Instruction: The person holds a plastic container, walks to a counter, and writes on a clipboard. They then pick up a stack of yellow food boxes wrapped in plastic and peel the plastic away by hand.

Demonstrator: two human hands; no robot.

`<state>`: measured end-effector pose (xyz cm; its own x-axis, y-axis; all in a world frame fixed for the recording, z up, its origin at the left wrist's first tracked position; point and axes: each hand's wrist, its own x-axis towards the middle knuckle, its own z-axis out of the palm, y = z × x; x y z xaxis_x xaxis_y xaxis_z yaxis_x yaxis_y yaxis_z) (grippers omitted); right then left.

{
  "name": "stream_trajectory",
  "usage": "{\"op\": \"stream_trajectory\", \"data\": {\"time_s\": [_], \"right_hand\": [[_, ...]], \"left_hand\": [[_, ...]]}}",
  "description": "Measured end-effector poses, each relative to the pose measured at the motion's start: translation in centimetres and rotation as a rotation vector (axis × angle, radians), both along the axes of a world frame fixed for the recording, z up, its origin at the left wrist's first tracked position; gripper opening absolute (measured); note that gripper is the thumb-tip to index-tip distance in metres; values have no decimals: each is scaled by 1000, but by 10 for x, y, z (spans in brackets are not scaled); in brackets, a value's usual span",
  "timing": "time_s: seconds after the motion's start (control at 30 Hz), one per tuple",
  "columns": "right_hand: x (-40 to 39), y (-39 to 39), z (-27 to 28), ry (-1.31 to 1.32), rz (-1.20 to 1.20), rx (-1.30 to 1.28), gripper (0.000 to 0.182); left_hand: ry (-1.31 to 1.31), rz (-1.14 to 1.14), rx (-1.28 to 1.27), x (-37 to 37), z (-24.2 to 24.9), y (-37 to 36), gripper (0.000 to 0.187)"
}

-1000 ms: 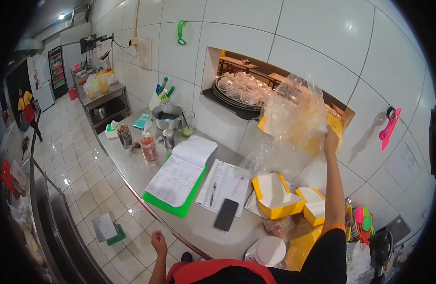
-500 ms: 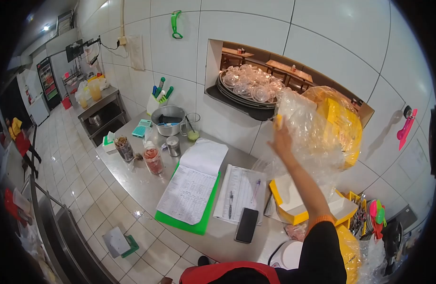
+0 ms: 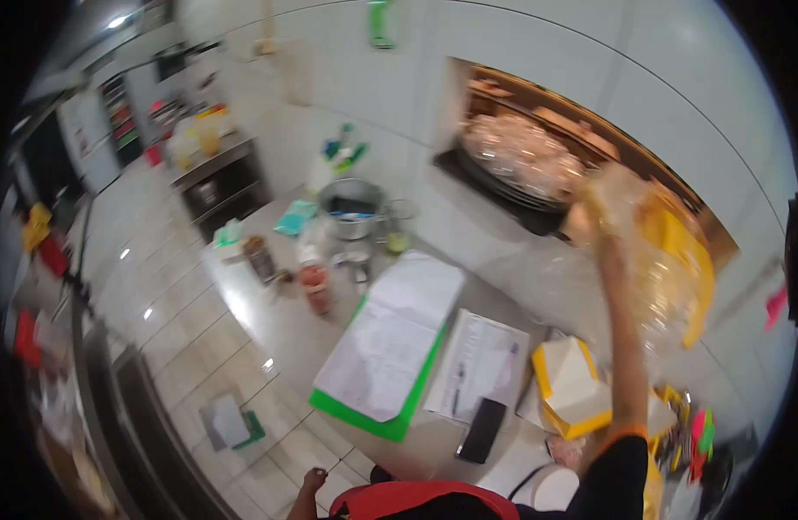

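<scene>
My right hand (image 3: 610, 234) reaches up to the clear plastic bags (image 3: 667, 295) at the wall opening. Blur and plastic hide its fingers, so their grip cannot be made out. A yellow package (image 3: 689, 260) shows through the bags, to the right of the hand. Below my right forearm sits an open yellow-and-white box (image 3: 572, 390) on the counter. Low in the view, my left hand (image 3: 314, 478) is curled closed beside the red apron (image 3: 416, 498), in front of the counter, with nothing visible in it.
A paper pad on a green clipboard (image 3: 381, 347), printed sheets (image 3: 477, 355) and a black phone (image 3: 481, 431) lie on the steel counter (image 3: 286, 338). A metal pot (image 3: 353, 208) stands behind a jar (image 3: 314, 286). Trays of clear cups (image 3: 520, 156) fill the opening's ledge.
The view has swung, shifting the scene rightward and blurring it. My right hand has moved deeper among the plastic bags, which have shifted. My left hand has come into view at the bottom.
</scene>
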<state>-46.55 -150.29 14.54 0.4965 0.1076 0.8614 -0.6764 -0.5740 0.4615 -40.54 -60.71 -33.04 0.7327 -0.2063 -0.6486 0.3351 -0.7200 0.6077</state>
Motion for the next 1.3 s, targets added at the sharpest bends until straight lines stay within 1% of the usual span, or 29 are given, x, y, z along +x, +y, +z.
{"op": "stream_trajectory", "data": {"time_s": [0.03, 0.07, 0.1, 0.2, 0.27, 0.33, 0.4, 0.43, 0.5, 0.53, 0.57, 0.6, 0.63, 0.67, 0.7, 0.77, 0.83, 0.87, 0.9, 0.93, 0.97, 1.0, 1.03, 1.07, 1.13, 1.17, 1.2, 1.27, 1.3], "right_hand": [[-20, 66, 55, 329, -672, -649, 40], [-14, 114, 108, 102, -407, -354, 40], [-7, 163, 163, -131, -63, -131, 45], [-15, 88, 122, -434, 144, 552, 56], [-18, 171, 138, -550, 312, 953, 49], [-36, 202, 139, -488, 363, 1125, 47], [-59, 202, 123, -411, 622, 1196, 43], [-70, 216, 122, -368, 666, 1206, 42], [-89, 249, 112, -314, 732, 1218, 41], [-97, 260, 105, -350, 883, 1289, 38], [-104, 269, 98, -389, 1034, 1359, 36], [-112, 272, 91, -383, 1059, 1362, 36], [-119, 275, 85, -270, 1084, 1391, 32], [-123, 281, 83, -154, 1107, 1417, 29], [-128, 304, 93, -143, 1128, 1422, 29], [-138, 382, 128, 556, 1174, 855, 19], [-133, 445, 146, 828, 1317, 999, 20], [-133, 469, 143, 871, 1336, 964, 20], [-131, 490, 135, 912, 1359, 926, 21], [-132, 507, 128, 991, 1364, 945, 22], [-132, 524, 121, 1076, 1372, 958, 24], [-131, 540, 112, 1107, 1415, 939, 24], [-131, 555, 101, 1111, 1517, 938, 25], [-132, 567, 89, 1113, 1613, 940, 25], [-134, 580, 55, 1148, 1651, 1000, 27], [-136, 584, 42, 1151, 1652, 1072, 30], [-139, 586, 33, 1159, 1660, 1066, 30], [-146, 594, 17, 1251, 1442, 1230, 34], [-149, 593, 2, 1248, 1447, 1233, 34]], "left_hand": [[-97, -35, 23, 0, -7, -2, 36], [-49, -104, 98, 4, 1, -5, 37], [-70, -99, 73, 5, 10, -9, 38], [-52, -32, 65, -2, 38, -13, 35], [-86, 15, 84, -17, 37, -1, 34], [-119, 38, 101, -34, 34, 10, 33], [-137, -27, 127, -56, 36, 30, 33], [-133, 9, 133, -68, 37, 40, 33], [-128, -156, 213, -85, 40, 53, 30], [-133, -130, 214, -94, 47, 55, 30], [-65, 69, 83, -103, 59, 54, 29], [-2, 264, -51, -110, 70, 52, 29], [59, 458, -188, -114, 80, 51, 28], [58, 517, -286, -114, 89, 48, 31], [57, 576, -385, -113, 97, 43, 35], [33, 598, -531, -108, 141, 24, 39], [35, 508, -724, -105, 191, 1, 44], [58, 520, -866, -107, 227, -14, 43], [140, 540, -1021, -106, 246, -30, 42], [146, 451, -1261, -111, 251, -43, 49], [263, 468, -1397, -118, 278, -53, 50], [442, 386, -1627, -123, 289, -59, 53], [517, 240, -1858, -131, 293, -66, 56], [480, 273, -1870, -147, 307, -65, 56], [-498, 117, -1275, -172, 338, -64, 57], [-510, 133, -1272, -175, 332, -58, 57], [-319, 128, -1563, -177, 320, -47, 52], [130, 88, -2103, -178, 298, -24, 42], [206, 51, -2224, -178, 290, -17, 50]]}}
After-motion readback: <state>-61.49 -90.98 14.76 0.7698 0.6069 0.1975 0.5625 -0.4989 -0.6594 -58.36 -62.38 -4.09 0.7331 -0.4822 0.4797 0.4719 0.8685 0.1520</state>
